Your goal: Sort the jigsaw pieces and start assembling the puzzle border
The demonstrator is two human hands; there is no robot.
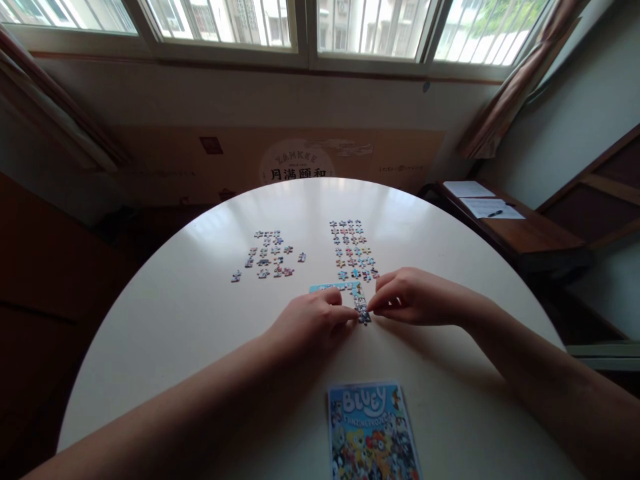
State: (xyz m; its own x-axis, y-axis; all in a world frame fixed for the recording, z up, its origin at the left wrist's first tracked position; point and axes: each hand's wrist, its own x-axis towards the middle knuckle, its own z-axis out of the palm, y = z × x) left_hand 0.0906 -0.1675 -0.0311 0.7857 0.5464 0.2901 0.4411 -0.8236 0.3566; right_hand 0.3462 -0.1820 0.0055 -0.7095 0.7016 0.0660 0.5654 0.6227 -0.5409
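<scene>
On a round white table both my hands meet at a small joined strip of jigsaw pieces. My left hand rests on the table with its fingers curled, the fingertips pressing on the strip's lower end. My right hand pinches the same end from the right, at the piece between the two hands. Loose puzzle pieces lie in two groups beyond: one to the left, one in rows straight ahead.
A picture card with the word "BLUEY" lies at the table's near edge. A wooden side desk with papers and a pen stands at the right. Behind the table are a cardboard box, a windowed wall and curtains.
</scene>
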